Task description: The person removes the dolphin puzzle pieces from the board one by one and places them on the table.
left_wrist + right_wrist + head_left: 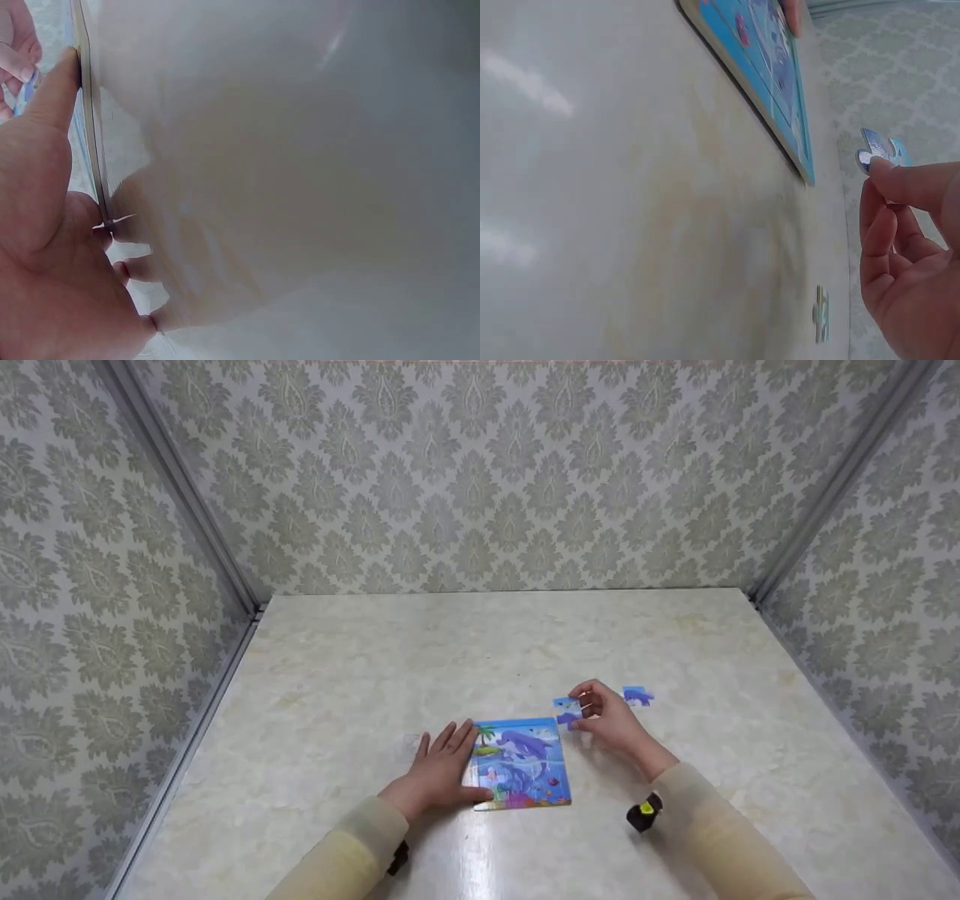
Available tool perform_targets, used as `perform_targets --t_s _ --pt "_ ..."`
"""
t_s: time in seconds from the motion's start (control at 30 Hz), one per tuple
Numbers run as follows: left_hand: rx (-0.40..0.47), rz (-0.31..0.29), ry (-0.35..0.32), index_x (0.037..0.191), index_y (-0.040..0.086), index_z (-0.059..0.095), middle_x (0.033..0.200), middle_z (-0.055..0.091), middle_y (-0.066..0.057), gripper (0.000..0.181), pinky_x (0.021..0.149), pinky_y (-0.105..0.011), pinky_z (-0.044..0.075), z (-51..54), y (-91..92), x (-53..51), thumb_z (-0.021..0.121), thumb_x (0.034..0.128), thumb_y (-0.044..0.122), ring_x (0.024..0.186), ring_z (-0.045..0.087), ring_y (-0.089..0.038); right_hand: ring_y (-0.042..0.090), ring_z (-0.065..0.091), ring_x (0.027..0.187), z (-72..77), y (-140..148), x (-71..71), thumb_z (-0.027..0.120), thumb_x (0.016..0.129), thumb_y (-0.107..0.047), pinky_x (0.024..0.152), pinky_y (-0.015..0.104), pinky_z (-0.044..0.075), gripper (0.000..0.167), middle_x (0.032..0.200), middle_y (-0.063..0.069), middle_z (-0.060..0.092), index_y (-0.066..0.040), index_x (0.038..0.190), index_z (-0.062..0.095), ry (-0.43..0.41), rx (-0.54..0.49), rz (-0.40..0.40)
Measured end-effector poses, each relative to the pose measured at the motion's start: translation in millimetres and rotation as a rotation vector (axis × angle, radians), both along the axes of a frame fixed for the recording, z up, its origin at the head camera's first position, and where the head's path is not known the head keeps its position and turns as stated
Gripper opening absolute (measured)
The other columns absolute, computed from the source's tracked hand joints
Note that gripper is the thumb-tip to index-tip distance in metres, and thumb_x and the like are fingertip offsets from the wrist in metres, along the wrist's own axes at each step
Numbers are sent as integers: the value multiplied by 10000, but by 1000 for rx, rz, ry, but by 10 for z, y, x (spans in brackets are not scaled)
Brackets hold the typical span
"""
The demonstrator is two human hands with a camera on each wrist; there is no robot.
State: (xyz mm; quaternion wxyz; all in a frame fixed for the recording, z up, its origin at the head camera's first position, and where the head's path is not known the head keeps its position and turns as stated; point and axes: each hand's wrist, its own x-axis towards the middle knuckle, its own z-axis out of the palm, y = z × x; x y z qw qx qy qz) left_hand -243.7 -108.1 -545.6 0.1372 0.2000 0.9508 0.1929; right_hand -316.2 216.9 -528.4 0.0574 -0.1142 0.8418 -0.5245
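A dolphin jigsaw board (523, 765) with a blue frame lies flat on the table. My left hand (439, 776) rests along its left edge, fingers stretched out and thumb on the lower left corner. In the left wrist view, that thumb (56, 94) presses the board's edge. My right hand (611, 724) pinches a blue and purple puzzle piece (877, 148) between thumb and fingers, raised off the table near the board's upper right corner. Another puzzle piece (637, 696) lies on the table to the right of this hand.
A faint clear square (411, 741) lies left of the board. Dark wrist straps show under both sleeves, one with a yellow patch (646, 808). Patterned walls (472, 480) enclose the pale table (360, 660) at the back and both sides.
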Motion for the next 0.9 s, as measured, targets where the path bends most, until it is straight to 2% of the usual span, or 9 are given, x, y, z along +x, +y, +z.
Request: perform_targets --t_s 0.13,0.5,0.73,0.9 --pt "-10 -2 6 1661 105 174 1751 116 -76 1099 1260 -673 53 -6 1 1 681 877 684 1620 91 -359 220 607 1011 54 234 -57 744 876 65 845 214 514 413 1238 206 635 -13 1245 574 17 3 -37" --pt "-3 2 -1 1660 99 176 1751 112 -80 1097 1262 -670 41 2 3 14 690 877 671 1619 89 -366 345 616 1167 155 848 -243 715 912 29 834 197 523 477 1356 281 596 -3 1343 511 -15 103 -176" --pt "10 -1 2 1661 102 171 1752 107 -74 1102 1256 -682 45 -10 -3 6 688 876 677 1619 81 -370 331 592 1164 169 1175 -336 669 932 29 771 176 515 480 1367 280 569 -4 1374 486 -50 146 -255" --pt "9 -2 -4 1664 108 158 1754 96 -69 1099 1256 -681 40 -10 -1 -1 685 882 673 1621 72 -364 304 576 1132 140 1361 -379 649 936 26 789 242 526 487 1348 265 547 -8 1388 471 -95 169 -297"
